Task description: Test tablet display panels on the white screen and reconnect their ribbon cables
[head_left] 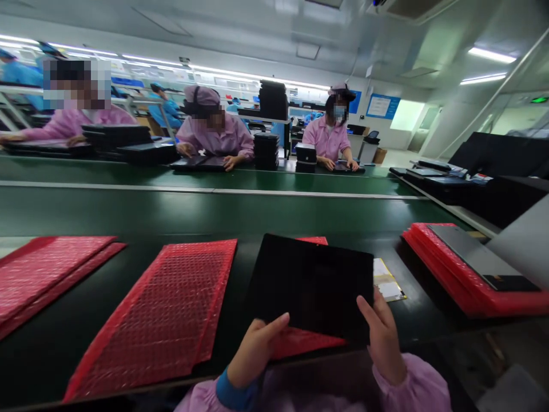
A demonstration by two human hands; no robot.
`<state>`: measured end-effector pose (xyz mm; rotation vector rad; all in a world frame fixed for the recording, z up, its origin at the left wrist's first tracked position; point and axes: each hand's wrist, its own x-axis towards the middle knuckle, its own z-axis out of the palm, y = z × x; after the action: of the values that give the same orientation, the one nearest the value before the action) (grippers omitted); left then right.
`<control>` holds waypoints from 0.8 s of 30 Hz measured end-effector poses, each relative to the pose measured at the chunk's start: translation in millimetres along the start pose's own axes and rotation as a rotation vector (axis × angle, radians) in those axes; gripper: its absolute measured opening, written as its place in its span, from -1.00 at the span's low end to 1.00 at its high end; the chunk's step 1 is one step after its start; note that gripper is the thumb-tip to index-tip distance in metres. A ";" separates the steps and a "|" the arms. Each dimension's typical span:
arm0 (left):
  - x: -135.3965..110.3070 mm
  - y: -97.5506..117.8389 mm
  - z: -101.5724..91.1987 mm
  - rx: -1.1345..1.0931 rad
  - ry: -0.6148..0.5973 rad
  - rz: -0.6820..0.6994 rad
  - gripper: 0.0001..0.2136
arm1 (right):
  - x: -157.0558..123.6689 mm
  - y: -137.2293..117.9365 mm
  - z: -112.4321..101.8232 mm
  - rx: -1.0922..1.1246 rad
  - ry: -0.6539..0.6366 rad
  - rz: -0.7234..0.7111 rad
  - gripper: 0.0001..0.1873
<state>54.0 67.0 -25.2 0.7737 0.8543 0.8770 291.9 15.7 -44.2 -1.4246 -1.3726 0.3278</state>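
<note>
A flat black panel (313, 286), like a screen or tablet, is held tilted in front of me by both hands. My left hand (257, 349) grips its lower left edge, thumb on the face and fingers hidden beneath. On the right edge, my right hand (381, 332) holds it the same way. Under the panel, part of a red bubble-wrap bag (306, 341) shows. Just left lies another red bubble-wrap bag (171, 303), flat on the dark table. A yellow-edged white paper or card (388, 280) is partly covered behind the panel's right side.
At the right, a grey panel (476, 252) rests on stacked red bubble bags (446, 280). More red bags (47, 274) lie at far left. Beyond runs a green belt (193, 214) with a metal rail. Several co-workers in pink sit across it beside stacks of black devices (266, 151).
</note>
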 end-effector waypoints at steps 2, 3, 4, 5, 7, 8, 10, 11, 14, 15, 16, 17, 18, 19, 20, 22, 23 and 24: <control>0.0 -3.0 -1.0 0.014 0.064 -0.073 -0.64 | 20.5 6.2 -16.1 -0.085 0.020 0.013 -0.54; 0.2 -3.6 -1.2 -0.009 0.083 -0.093 -0.64 | 32.4 12.9 -25.6 -0.134 0.033 0.017 -0.53; 0.5 -3.4 -1.1 -0.041 0.087 -0.108 -0.66 | 44.8 22.1 -35.1 -0.186 0.035 0.017 -0.54; 0.9 -2.7 -0.8 -0.076 0.086 -0.114 -0.67 | 57.2 33.6 -43.8 -0.248 0.041 0.014 -0.58; 2.0 -0.8 0.2 -0.129 0.076 -0.103 -0.71 | 79.4 60.3 -56.5 -0.370 0.032 -0.013 -0.67; 2.7 -0.2 0.5 -0.150 0.068 -0.098 -0.74 | 88.0 73.7 -59.9 -0.416 -0.001 -0.033 -0.72; 4.3 -1.3 -0.7 -0.199 0.042 -0.096 -0.81 | 98.7 96.9 -61.5 -0.492 -0.081 -0.079 -0.80; 5.2 -3.2 -2.3 -0.227 0.025 -0.095 -0.81 | 100.8 105.6 -60.6 -0.526 -0.118 -0.099 -0.82; 8.4 -13.5 -11.0 -0.267 -0.015 -0.064 -0.83 | 99.4 120.4 -57.3 -0.625 -0.193 -0.143 -0.79; 9.3 -17.3 -14.5 -0.259 -0.022 -0.044 -0.85 | 98.3 122.4 -56.8 -0.655 -0.211 -0.151 -0.76; 9.9 -20.5 -17.8 -0.247 -0.026 -0.020 -0.87 | 97.5 123.5 -56.7 -0.682 -0.226 -0.156 -0.74; 10.2 -23.0 -20.5 -0.237 -0.029 0.004 -0.88 | 97.2 124.0 -56.8 -0.706 -0.240 -0.160 -0.72; 10.2 -24.4 -22.6 -0.229 -0.033 0.019 -0.89 | 97.5 124.3 -57.1 -0.725 -0.251 -0.161 -0.71; 9.9 -24.9 -23.7 -0.228 -0.035 0.023 -0.90 | 98.1 124.4 -57.4 -0.740 -0.259 -0.161 -0.70; 9.5 -24.6 -24.1 -0.232 -0.034 0.015 -0.92 | 98.8 124.5 -57.5 -0.750 -0.264 -0.162 -0.70; 8.7 -22.8 -23.1 -0.236 -0.022 -0.025 -0.95 | 99.5 125.1 -57.0 -0.755 -0.265 -0.165 -0.69; 8.5 -22.0 -22.2 -0.234 -0.014 -0.036 -0.94 | 99.2 125.7 -56.5 -0.752 -0.259 -0.166 -0.68; 8.4 -21.4 -21.3 -0.231 -0.009 -0.030 -0.93 | 98.4 126.5 -55.8 -0.744 -0.249 -0.167 -0.68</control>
<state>45.6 69.9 -55.3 0.5621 0.7395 0.9258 433.5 102.1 -79.6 -1.8881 -1.9222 -0.1474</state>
